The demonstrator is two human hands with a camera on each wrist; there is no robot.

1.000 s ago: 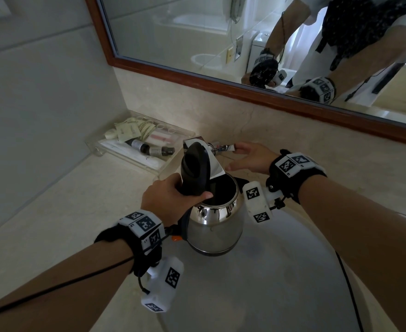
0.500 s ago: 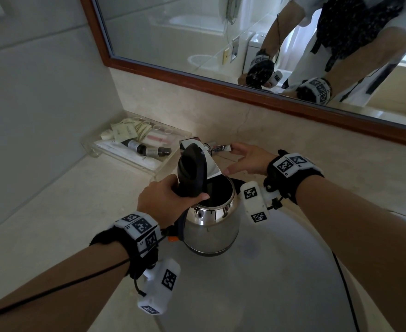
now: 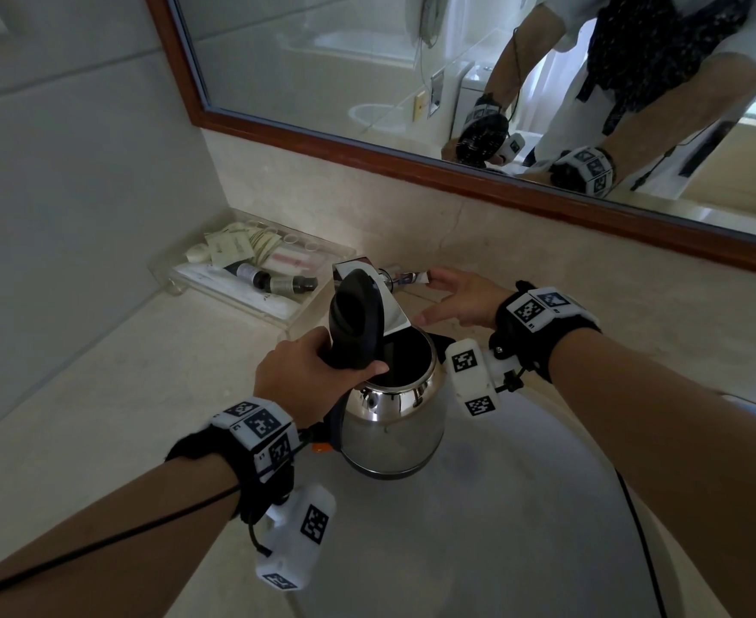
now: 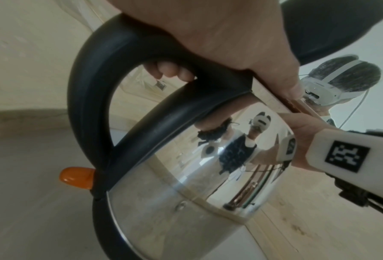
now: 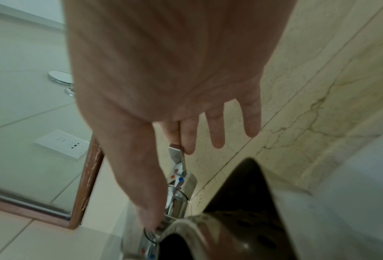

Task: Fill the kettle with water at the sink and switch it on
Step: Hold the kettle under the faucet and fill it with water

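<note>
A shiny steel kettle (image 3: 394, 417) hangs over the sink basin (image 3: 523, 550), its black lid (image 3: 356, 314) tipped up and its mouth under the chrome tap spout (image 3: 353, 269). My left hand (image 3: 318, 372) grips the black handle (image 4: 101, 58). The orange switch (image 4: 77, 177) sticks out at the handle's foot. My right hand (image 3: 429, 296) is open behind the kettle, its fingers (image 5: 189, 140) straight. One fingertip touches the end of the tap lever (image 5: 177, 153). I see no water running.
A clear tray (image 3: 179, 283) of toiletries sits on the counter at the back left. A wood-framed mirror (image 3: 411, 153) runs along the wall behind the tap. A wall socket (image 5: 62, 144) shows beside the mirror frame. A black cable (image 3: 634, 528) trails at the basin's right.
Almost nothing: the kettle stays under the spout and my right hand stays at the tap lever; only the view has shifted slightly.
</note>
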